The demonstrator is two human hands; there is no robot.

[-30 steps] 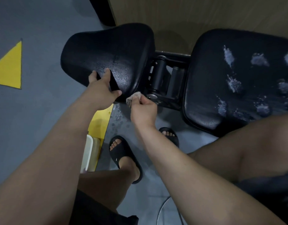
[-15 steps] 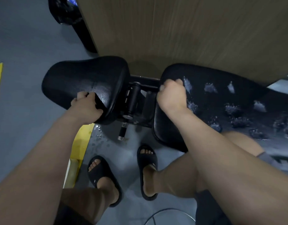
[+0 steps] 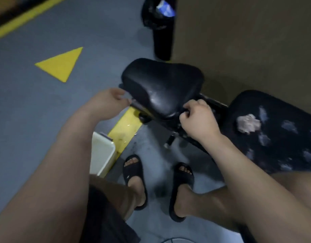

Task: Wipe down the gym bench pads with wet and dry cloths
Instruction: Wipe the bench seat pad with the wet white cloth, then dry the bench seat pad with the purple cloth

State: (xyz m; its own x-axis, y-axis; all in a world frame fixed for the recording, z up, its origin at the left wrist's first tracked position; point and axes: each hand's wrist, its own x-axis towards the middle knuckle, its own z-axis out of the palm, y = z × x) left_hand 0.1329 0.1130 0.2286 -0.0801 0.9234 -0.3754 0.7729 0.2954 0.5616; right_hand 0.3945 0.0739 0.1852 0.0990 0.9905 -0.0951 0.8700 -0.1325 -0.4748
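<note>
Cloth [image 3: 248, 124] parked crumpled on foamy back pad [image 3: 247, 102], freeing both hands. Right grip [image 3: 196, 118] clenched round seat pad [image 3: 161, 88] rear edge, probably to tilt it; left grip [image 3: 109, 102] released, beside opposite edge.

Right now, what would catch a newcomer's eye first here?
White blotches cover the back pad at right, with a crumpled cloth lying on it. At centre, the right hand grips the seat at its near edge, the left hand at its left side. A yellow triangle marks the floor upper left.
</note>
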